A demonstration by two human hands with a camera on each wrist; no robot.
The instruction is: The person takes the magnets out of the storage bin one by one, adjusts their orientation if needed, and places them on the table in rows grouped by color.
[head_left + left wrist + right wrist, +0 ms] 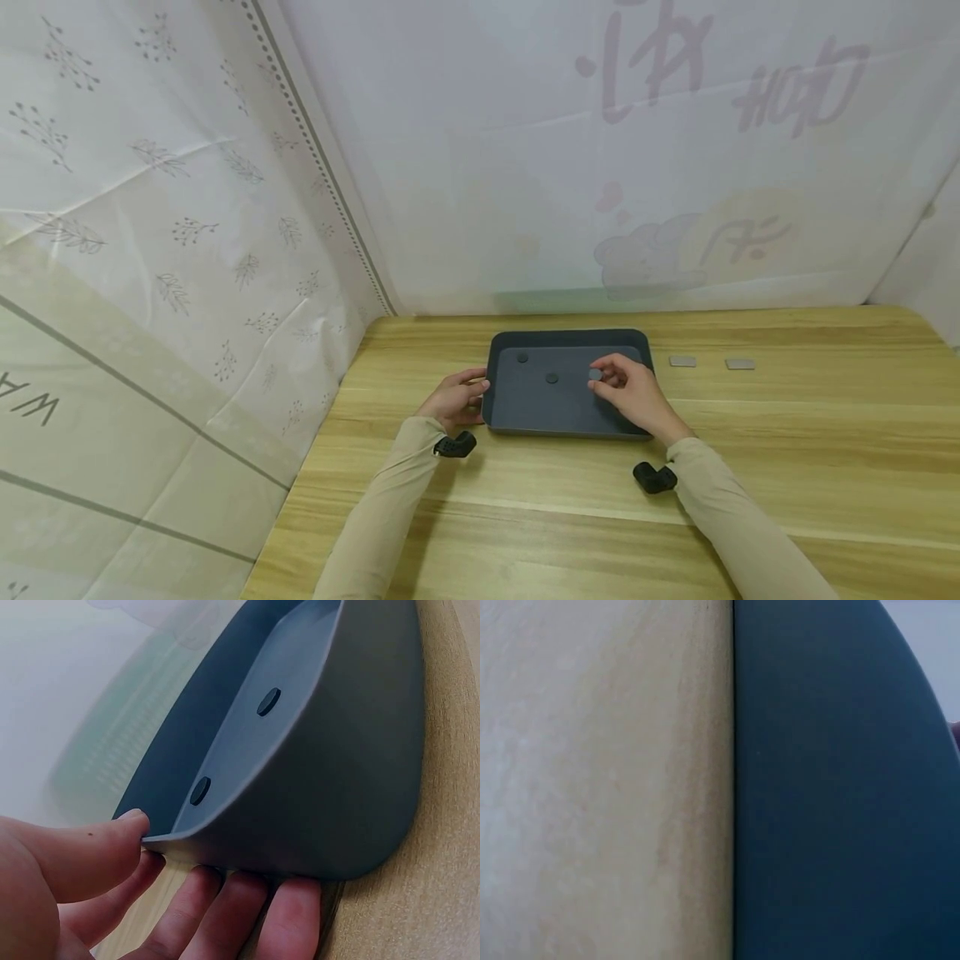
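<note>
A dark blue-grey rectangular tray (555, 412) lies on the table, its outer wall (840, 795) filling much of the right wrist view. My left hand (455, 397) holds its left end, with the thumb on the rim and the fingers against the outer wall. Over the right half of the tray, my right hand (633, 392) pinches a small round grey disc (596, 375) between thumb and fingertips. Two dark discs sit on the tray floor: one disc (522, 357) near the far left corner, another disc (552, 378) near the middle.
Two small flat grey rectangles, a nearer plate (682, 362) and a farther plate (740, 364), lie right of the tray on the wood-grain table (825, 467). A printed white curtain (480, 208) hangs behind the table and along its left side.
</note>
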